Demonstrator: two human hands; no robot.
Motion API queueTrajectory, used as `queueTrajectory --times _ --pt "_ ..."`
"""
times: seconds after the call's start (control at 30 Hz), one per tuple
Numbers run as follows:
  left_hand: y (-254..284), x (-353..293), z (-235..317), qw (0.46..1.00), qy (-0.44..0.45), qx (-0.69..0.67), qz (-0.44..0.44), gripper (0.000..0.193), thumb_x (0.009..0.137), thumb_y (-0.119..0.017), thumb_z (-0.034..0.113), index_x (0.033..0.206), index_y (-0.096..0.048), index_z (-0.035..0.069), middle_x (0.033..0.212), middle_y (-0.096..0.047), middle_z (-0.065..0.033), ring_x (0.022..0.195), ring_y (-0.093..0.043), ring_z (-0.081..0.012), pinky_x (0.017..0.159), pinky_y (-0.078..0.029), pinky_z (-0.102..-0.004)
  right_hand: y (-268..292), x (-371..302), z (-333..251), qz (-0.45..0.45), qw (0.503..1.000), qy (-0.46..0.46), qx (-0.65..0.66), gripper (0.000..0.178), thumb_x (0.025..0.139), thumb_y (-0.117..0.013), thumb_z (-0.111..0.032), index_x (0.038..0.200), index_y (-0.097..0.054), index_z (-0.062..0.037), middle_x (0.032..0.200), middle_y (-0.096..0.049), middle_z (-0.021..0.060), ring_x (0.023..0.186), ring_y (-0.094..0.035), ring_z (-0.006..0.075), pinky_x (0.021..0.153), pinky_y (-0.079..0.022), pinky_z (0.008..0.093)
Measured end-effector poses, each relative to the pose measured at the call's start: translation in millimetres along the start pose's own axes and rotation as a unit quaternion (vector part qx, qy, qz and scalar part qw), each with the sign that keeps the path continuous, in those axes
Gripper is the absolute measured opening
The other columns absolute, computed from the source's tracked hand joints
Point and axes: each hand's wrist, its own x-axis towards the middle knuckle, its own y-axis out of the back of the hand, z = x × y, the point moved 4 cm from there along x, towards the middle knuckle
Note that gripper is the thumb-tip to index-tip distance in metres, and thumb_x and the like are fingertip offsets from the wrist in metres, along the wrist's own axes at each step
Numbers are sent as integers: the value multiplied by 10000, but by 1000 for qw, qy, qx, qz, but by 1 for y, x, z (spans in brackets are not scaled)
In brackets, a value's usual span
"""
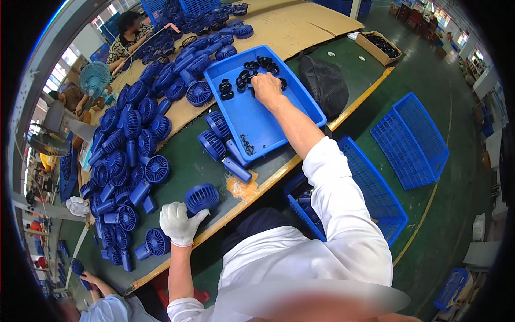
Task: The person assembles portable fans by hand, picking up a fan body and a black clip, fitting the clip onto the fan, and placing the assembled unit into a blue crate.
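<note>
My left hand (180, 224), in a white glove, is closed at the table's near edge around a blue handheld fan (202, 198). The fan's round caged head sticks out past my thumb, and its handle is hidden by the hand. My bare right hand (266, 89) reaches into a shallow blue tray (272, 146). Its fingers are bent together among small black ring-shaped parts (250, 65); whatever is between the fingertips is hidden. More black parts (226, 89) lie by the tray's left wall, and tiny dark pieces (247, 144) sit in its near corner.
Many blue fans (131, 129) are heaped across the left of the table. A black bag (323, 86) lies right of the tray, with a cardboard box (379, 47) beyond. Blue crates (413, 142) stand on the floor at right. A co-worker (110, 306) is at lower left, another person (126, 37) at far left.
</note>
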Motion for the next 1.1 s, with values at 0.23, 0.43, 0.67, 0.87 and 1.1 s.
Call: queueTrajectory --times 0.23,0.43,0.67,0.87,1.1 --pt "-2 -5 11 995 22 -47 -90 714 593 -754 640 910 -576 26 959 -594 -141 923 -573 -348 810 -458 -430 2 0 -9 -33 999 9 -14 75 754 -647 -52 800 -702 -76 926 -695 103 1035 -618 313 807 -468 459" --pt "-9 -25 11 976 41 -117 -179 623 814 -600 607 995 -592 12 965 -603 -162 887 -582 -358 752 -474 -427 8 0 -6 21 999 29 -27 97 791 -617 -104 819 -709 -113 910 -680 88 972 -597 271 855 -439 441" --pt "13 -15 35 998 6 -53 -24 595 448 -892 422 808 -579 67 794 -572 -80 698 -557 -281 592 -453 -373 16 3 0 157 983 5 91 145 756 -614 -28 880 -679 -66 903 -667 113 871 -645 325 722 -552 439" --pt "18 -10 34 969 168 -86 -161 444 551 -853 306 853 -628 73 874 -626 -110 819 -616 -315 697 -511 -404 30 1 5 197 963 -75 167 240 818 -554 -25 1035 -648 -63 985 -669 159 913 -660 372 767 -535 484" --pt "16 -13 28 965 131 -107 -201 433 634 -817 345 902 -635 58 859 -640 -87 822 -629 -282 660 -522 -404 46 -4 21 320 917 -75 227 335 824 -603 -57 1150 -557 7 1006 -578 227 940 -592 407 789 -486 481"
